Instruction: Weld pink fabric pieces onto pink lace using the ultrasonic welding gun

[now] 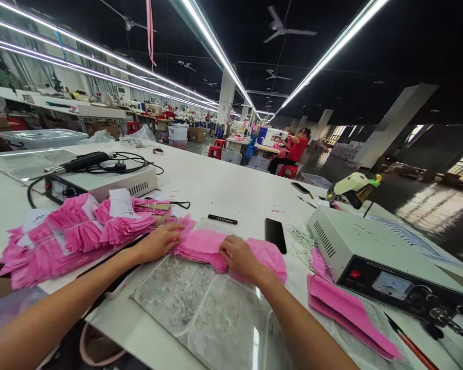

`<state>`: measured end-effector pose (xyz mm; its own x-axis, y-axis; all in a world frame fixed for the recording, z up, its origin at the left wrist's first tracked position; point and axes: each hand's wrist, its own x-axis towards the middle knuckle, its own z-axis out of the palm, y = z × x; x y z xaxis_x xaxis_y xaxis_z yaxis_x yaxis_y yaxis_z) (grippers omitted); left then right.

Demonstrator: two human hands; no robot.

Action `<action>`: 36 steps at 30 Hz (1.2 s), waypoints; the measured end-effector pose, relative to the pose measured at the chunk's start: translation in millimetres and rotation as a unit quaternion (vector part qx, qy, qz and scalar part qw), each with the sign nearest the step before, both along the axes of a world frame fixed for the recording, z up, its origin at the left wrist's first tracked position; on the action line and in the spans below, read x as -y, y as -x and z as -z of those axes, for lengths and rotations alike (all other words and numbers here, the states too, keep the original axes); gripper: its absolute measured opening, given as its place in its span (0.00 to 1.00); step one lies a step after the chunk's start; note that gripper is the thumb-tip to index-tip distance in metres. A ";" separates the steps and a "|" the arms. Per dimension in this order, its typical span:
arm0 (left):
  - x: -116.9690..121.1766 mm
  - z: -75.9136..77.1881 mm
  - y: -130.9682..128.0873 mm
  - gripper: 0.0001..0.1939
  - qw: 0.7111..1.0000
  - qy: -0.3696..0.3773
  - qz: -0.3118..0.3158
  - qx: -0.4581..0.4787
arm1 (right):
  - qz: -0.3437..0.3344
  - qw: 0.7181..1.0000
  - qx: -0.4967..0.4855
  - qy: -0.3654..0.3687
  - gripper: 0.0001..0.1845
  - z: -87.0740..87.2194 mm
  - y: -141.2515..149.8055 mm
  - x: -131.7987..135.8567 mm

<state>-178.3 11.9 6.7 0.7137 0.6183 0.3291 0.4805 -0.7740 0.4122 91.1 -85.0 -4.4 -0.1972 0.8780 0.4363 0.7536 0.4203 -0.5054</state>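
A stack of pink fabric pieces (pixel 204 245) lies on a clear plastic sheet (pixel 200 303) in front of me on the white table (pixel 216 185). My left hand (pixel 160 240) rests on the stack's left edge, fingers curled onto the fabric. On the stack's right part sits my right hand (pixel 239 256), fingers bent and pressing into the pink fabric. Bundles of tied pink pieces (pixel 73 228) with white paper tags lie to the left of my left hand.
A grey control box (pixel 374 254) stands at right with pink pieces (pixel 343 303) before it, and a similar box (pixel 100 182) with a black corded tool is at left. A black phone (pixel 275 234), a black marker (pixel 223 219) and white elastic loops (pixel 301 239) lie nearby. A person in red sits far behind.
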 end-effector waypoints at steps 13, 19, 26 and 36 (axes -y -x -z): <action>89.0 30.3 -123.0 0.03 0.987 -0.029 0.125 -0.095 | 0.146 0.984 -0.007 0.101 0.08 18.9 -96.2 103.8; 89.6 21.9 -152.7 0.08 0.985 -0.016 0.119 -0.121 | 0.179 0.976 0.018 0.119 0.12 19.8 -100.2 115.7; 93.9 -19.2 -106.8 0.09 0.950 0.042 0.252 -0.179 | 0.168 0.963 0.076 0.196 0.13 10.9 -73.8 141.2; 124.6 -5.7 -50.8 0.10 0.959 0.024 0.232 -0.163 | 0.060 0.976 0.095 0.187 0.17 3.3 -27.8 164.7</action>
